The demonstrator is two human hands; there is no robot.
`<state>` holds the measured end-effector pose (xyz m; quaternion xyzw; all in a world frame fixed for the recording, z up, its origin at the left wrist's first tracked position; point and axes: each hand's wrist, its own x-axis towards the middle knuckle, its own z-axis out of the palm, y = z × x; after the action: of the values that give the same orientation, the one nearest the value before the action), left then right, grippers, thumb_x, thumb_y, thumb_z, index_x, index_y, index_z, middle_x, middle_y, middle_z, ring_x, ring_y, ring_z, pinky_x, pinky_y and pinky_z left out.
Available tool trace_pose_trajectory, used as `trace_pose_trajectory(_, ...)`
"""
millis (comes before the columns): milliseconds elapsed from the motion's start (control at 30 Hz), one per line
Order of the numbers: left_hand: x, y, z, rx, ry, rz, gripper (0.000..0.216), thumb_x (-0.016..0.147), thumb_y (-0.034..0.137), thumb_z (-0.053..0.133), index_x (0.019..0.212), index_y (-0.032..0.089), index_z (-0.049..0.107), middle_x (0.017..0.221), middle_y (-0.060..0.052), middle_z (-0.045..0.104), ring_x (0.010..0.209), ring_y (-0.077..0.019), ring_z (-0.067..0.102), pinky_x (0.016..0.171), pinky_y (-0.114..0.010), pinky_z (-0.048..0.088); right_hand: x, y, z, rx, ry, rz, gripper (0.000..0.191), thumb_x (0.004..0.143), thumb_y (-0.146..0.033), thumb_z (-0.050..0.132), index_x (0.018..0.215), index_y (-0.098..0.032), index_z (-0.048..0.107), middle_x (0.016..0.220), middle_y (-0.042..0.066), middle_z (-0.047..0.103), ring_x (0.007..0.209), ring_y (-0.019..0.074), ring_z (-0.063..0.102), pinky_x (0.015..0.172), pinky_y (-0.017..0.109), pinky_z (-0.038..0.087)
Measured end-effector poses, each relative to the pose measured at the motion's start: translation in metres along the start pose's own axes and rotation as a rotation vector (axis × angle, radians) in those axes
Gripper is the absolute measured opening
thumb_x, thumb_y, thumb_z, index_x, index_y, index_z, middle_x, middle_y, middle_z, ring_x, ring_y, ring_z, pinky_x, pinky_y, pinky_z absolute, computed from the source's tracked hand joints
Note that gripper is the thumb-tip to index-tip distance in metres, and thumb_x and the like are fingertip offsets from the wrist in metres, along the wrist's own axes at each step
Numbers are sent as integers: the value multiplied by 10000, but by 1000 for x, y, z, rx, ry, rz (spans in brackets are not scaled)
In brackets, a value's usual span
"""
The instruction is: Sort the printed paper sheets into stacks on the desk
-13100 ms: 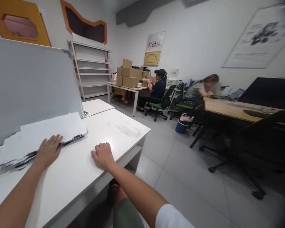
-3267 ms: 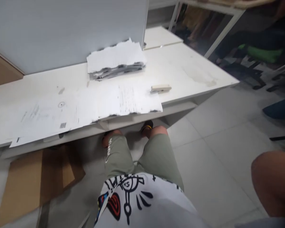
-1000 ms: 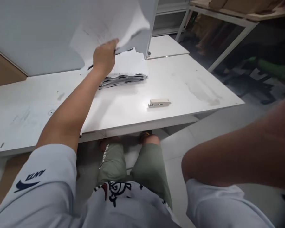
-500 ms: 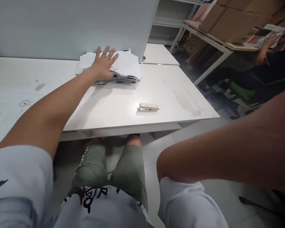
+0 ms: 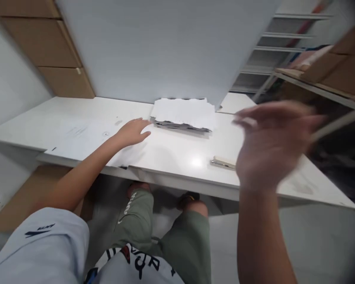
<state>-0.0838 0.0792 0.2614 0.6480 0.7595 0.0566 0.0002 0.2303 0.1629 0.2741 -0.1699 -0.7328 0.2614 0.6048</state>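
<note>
My left hand [image 5: 133, 132] lies flat on the white desk [image 5: 171, 154], fingers stretched out, just left of a stack of torn-edged papers [image 5: 183, 113] that rests against the grey partition. It touches the right end of loose sheets [image 5: 85, 138] spread along the desk's front. My right hand [image 5: 272, 142] is raised in the air above the desk's right side, blurred by motion, fingers spread and empty. A cream stapler [image 5: 223, 162] lies on the desk just left of it, partly hidden behind the hand.
A grey partition [image 5: 165, 47] stands behind the desk. Brown cardboard boxes [image 5: 47, 47] are stacked at the back left. White shelving [image 5: 272, 51] and a table with boxes [image 5: 337, 75] are at the right. My knees in green shorts [image 5: 165, 232] are under the desk edge.
My left hand came off the paper stack and slid left onto the desk. My right arm rose from low in front to mid-air. The camera swung left.
</note>
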Motion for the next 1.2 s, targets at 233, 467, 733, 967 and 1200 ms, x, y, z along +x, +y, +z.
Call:
trace_pose_trajectory(233, -145, -54, 49, 22, -107, -171, 661, 953, 493, 378, 1545, 220, 266, 1606, -70, 272, 1492, -250, 223, 1211, -488, 150, -103, 95, 89, -352, -510, 299, 486, 909, -561, 426, 1102, -174, 649, 1250, 171, 636, 1186, 316, 580, 984, 532, 479)
trace_pose_trajectory(467, -164, -77, 78, 121, 68, -268, 609, 974, 421, 343, 1504, 119, 352, 1589, -135, 291, 1468, -304, 277, 1186, -522, 225, -117, 83, 50, -478, -564, 283, 503, 932, -521, 415, 1282, -208, 593, 1312, 127, 624, 1213, 290, 580, 1036, 463, 461)
trace_pose_trajectory(733, -142, -108, 85, 54, 279, -285, 486, 965, 333, 304, 1260, 95, 609, 1257, -160, 654, 1179, -288, 584, 1066, -430, 409, -91, 153, -53, -869, -239, 301, 485, 916, -498, 417, 1182, -149, 624, 1261, 190, 620, 1202, 331, 528, 1036, 546, 358)
trace_pose_trajectory(967, -136, -96, 93, -78, 408, -522, 535, 894, 356, 497, 1366, 107, 536, 1425, -171, 530, 1334, -334, 475, 1100, -497, 402, -98, 171, -61, -721, -288, 328, 402, 946, -439, 346, 906, -213, 676, 955, 108, 692, 928, 255, 569, 888, 420, 414)
trace_pose_trajectory(1200, -137, -68, 92, -303, 361, -326, 492, 912, 257, 419, 1385, 217, 547, 1277, -39, 668, 1217, -209, 608, 1078, -370, 469, -97, 171, -65, -707, -267, 348, 366, 942, -419, 374, 868, -215, 668, 930, 99, 681, 907, 252, 551, 866, 407, 397)
